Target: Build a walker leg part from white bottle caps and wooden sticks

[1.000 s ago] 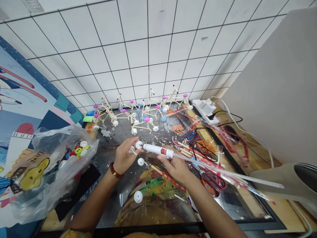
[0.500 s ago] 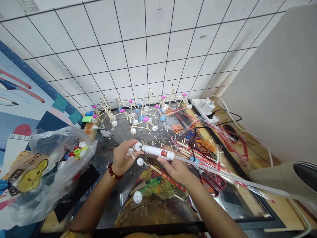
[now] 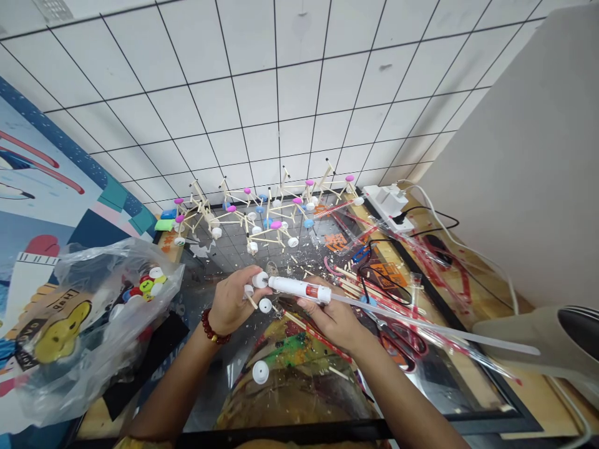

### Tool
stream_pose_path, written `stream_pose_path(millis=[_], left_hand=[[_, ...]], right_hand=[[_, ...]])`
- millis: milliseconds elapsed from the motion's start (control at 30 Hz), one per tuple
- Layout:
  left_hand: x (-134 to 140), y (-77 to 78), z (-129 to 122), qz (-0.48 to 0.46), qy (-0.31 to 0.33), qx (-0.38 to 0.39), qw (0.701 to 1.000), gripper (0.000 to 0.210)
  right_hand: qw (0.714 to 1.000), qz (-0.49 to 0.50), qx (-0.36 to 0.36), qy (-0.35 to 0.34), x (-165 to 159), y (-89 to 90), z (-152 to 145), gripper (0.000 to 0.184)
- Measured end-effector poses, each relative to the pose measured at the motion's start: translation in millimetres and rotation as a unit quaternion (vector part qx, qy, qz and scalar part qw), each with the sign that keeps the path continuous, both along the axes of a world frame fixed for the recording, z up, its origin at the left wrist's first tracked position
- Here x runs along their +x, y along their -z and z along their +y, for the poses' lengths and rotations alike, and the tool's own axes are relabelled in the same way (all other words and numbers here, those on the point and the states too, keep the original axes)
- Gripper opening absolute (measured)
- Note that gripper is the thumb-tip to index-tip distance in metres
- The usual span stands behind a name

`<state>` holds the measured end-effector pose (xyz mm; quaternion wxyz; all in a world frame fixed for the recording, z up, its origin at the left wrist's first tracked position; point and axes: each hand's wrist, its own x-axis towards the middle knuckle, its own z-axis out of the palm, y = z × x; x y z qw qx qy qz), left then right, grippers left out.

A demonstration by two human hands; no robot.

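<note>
Dark lettering shows on or behind the clear plastic bag [image 3: 105, 330], left of the left hand [image 3: 229, 302]; a short slanted word seems to begin "Ha", the rest unclear. Orange characters [image 3: 390, 276] on the counter [image 3: 442, 383], beyond and right of the right hand [image 3: 339, 321], are too indistinct to read.

The white glue pen [image 3: 292, 286] lies between the hands, its nozzle pointing left at the white cap [image 3: 260, 279]. Its long axis slopes slightly nearer the person towards the right, and a long translucent glue stick [image 3: 435, 329] trails from its back end past the right hand.

The left hand's fingers are pinched closed on the cap; the right hand is curled around the pen's rear. Wooden-stick models [image 3: 277, 226] stand beyond both hands.
</note>
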<state>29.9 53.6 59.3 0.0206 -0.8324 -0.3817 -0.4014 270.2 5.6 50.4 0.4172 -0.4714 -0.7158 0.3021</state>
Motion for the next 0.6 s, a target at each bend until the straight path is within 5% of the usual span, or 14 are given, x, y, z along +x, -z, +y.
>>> stream_pose_path(millis=[233,400,500,600], left_hand=[[-3,-1.6,3,-0.026,0.037,-0.051,0.998,0.047],[-12,-5.4,16,0.003,-0.020,-0.107,0.994,0.031],[-26,-6.7,27,-0.074,-0.057,-0.082,0.992,0.043],[-38,-5.9,33,-0.151,-0.028,-0.079,0.985,0.061]], right_hand=[[1.000,-0.006,0.007,-0.001,0,-1.0,0,0.021],[0.999,-0.023,0.018,0.016,2,3.6,3,0.023],[0.999,-0.021,0.022,0.037,7,8.1,4,0.024],[0.998,-0.026,0.024,0.052,8,13.3,6,0.024]])
